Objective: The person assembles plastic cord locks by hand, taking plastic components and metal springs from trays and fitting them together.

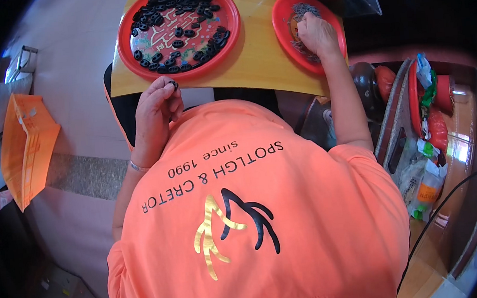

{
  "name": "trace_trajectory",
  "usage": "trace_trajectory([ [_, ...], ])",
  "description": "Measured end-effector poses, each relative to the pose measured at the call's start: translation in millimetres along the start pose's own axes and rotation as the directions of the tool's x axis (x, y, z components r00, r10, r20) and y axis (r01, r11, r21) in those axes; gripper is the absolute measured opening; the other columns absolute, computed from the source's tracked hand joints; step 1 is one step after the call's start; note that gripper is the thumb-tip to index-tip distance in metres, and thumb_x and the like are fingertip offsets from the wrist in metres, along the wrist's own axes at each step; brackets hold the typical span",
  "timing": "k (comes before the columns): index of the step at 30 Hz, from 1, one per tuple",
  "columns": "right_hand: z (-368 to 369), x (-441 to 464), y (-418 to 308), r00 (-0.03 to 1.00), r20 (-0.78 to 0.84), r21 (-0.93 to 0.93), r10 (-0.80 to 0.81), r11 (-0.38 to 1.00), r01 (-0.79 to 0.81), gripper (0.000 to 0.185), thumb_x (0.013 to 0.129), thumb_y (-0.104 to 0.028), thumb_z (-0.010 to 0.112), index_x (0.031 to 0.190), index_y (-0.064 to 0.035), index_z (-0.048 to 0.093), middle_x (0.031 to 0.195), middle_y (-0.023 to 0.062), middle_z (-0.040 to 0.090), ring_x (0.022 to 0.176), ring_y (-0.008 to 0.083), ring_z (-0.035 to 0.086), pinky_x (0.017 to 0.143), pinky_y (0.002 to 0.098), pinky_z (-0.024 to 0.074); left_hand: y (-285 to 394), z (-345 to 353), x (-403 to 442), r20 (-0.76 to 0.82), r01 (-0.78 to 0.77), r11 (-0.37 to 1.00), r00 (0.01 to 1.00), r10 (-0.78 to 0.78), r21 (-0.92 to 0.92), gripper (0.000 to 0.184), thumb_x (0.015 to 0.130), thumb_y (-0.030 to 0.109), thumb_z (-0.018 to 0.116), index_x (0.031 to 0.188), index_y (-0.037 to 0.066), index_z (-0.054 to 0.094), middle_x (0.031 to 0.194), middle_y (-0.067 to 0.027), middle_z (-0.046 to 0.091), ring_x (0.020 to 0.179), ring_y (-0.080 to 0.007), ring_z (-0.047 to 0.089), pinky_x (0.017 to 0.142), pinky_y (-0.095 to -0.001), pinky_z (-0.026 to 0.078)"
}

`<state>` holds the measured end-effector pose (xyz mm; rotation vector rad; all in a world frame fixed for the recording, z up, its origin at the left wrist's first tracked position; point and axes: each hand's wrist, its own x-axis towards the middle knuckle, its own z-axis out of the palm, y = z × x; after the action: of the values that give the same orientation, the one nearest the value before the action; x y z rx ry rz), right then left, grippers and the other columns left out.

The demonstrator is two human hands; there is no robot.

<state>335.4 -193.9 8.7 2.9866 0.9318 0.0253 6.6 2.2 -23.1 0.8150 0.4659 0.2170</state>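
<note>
Evidently, bare bench (257,48) separates the large red tray (234,26) from the small red tray (280,22). By the near edge, the left hand's (156,106) fingertips pinch a black piece (174,85); the right hand's (317,34) reach into thin grey pieces (326,15) there (grip hidden, cannot tell).

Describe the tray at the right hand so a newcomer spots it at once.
Find the yellow table beyond the orange shirt. At its right end, the right hand reaches into a red tray. Unlike the larger tray, which holds black pieces, this one holds thin grey bits.
</note>
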Motion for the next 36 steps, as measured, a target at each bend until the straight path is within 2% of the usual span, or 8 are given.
trace_trajectory([
  [8, -7, -8, 23, 0.977, -0.158, 0.103, -0.142, 0.982, 0.159, 0.034, 0.092, -0.030, 0.040, 0.092, -0.0026, 0.062, 0.083, 0.0236, 0.063, 0.081, 0.0439, 0.059, 0.076, 0.0484, 0.0485, 1, 3, 1, -0.001, -0.019, 1.000, 1.000, 0.019, -0.007, 0.016, 0.091, 0.018, 0.048, 0.080, 0.007, 0.048, 0.062, 0.0025, 0.037, 0.054, -0.0073, 0.036, 0.050, -0.0213, 0.032],
  [10, -13, -8, 22, 0.980, -0.115, 0.336, -0.161, 0.922, 0.191, 0.029, 0.092, -0.029, 0.047, 0.089, -0.0033, 0.061, 0.079, 0.0182, 0.065, 0.076, 0.0358, 0.062, 0.072, 0.0415, 0.0497, 5, 3, 0, 0.002, -0.018, 1.000, 1.000, 0.018, 0.001, 0.016, 0.091, 0.018, 0.049, 0.080, 0.007, 0.049, 0.062, 0.0029, 0.037, 0.054, -0.0069, 0.036, 0.050, -0.0210, 0.031],
  [12, -17, -9, 13, 0.978, -0.005, 0.625, -0.208, 0.763, 0.165, 0.025, 0.091, -0.026, 0.052, 0.086, -0.0041, 0.061, 0.077, 0.0114, 0.065, 0.073, 0.0257, 0.062, 0.069, 0.0340, 0.0494, 11, 4, 0, 0.015, -0.016, 1.000, 1.000, 0.016, 0.018, 0.015, 0.090, 0.019, 0.049, 0.080, 0.007, 0.049, 0.062, 0.0033, 0.037, 0.054, -0.0066, 0.036, 0.050, -0.0207, 0.030],
  [14, -20, -16, -15, 0.931, 0.151, 0.887, -0.333, 0.460, 0.021, 0.020, 0.091, -0.022, 0.056, 0.084, -0.0051, 0.062, 0.077, 0.0031, 0.064, 0.072, 0.0134, 0.060, 0.069, 0.0259, 0.0478, 15, 1, 3, 0.080, -0.014, 1.000, 0.997, 0.013, 0.018, 0.012, 0.090, 0.018, 0.051, 0.085, 0.007, 0.049, 0.068, 0.0026, 0.040, 0.057, -0.0067, 0.036, 0.050, -0.0207, 0.029],
  [15, -29, -26, -38, 0.898, 0.120, 0.935, -0.423, 0.352, 0.041, 0.013, 0.090, -0.017, 0.059, 0.086, -0.0058, 0.064, 0.081, -0.0033, 0.062, 0.077, 0.0036, 0.056, 0.071, 0.0210, 0.0459, 18, -1, 2, 0.102, -0.016, 1.000, 0.995, 0.013, 0.024, 0.011, 0.090, 0.017, 0.052, 0.087, 0.007, 0.050, 0.071, 0.0022, 0.041, 0.058, -0.0068, 0.036, 0.051, -0.0206, 0.028],
  [19, -38, -49, -108, 0.827, 0.079, 0.992, -0.556, 0.129, -0.008, 0.009, 0.083, -0.009, 0.068, 0.091, -0.0044, 0.065, 0.082, -0.0013, 0.064, 0.080, 0.0049, 0.058, 0.074, 0.0198, 0.0461, 25, 10, 3, 0.113, -0.103, 0.992, 0.989, 0.094, 0.078, 0.013, 0.090, 0.019, 0.053, 0.088, 0.006, 0.050, 0.074, 0.0027, 0.041, 0.059, -0.0069, 0.036, 0.051, -0.0217, 0.030],
  [23, -39, -62, -148, 0.760, 0.079, 0.997, -0.645, 0.064, -0.050, 0.009, 0.085, -0.006, 0.065, 0.093, -0.0020, 0.064, 0.086, -0.0003, 0.065, 0.082, 0.0056, 0.059, 0.073, 0.0206, 0.0476, 26, 16, -3, 0.106, -0.111, 0.987, 0.989, 0.099, 0.119, 0.016, 0.090, 0.021, 0.052, 0.086, 0.006, 0.049, 0.067, 0.0024, 0.038, 0.057, -0.0073, 0.036, 0.051, -0.0212, 0.028],
  [36, -37, -82, -174, 0.715, -0.024, 0.964, -0.698, 0.174, 0.202, 0.012, 0.089, -0.008, 0.058, 0.094, 0.0021, 0.061, 0.082, 0.0024, 0.061, 0.079, 0.0071, 0.057, 0.072, 0.0227, 0.0465, 21, 19, -9, 0.046, -0.200, 0.936, 0.980, 0.195, 0.289, 0.014, 0.089, 0.019, 0.050, 0.084, 0.005, 0.051, 0.064, 0.0031, 0.041, 0.057, -0.0063, 0.037, 0.052, -0.0200, 0.029],
])
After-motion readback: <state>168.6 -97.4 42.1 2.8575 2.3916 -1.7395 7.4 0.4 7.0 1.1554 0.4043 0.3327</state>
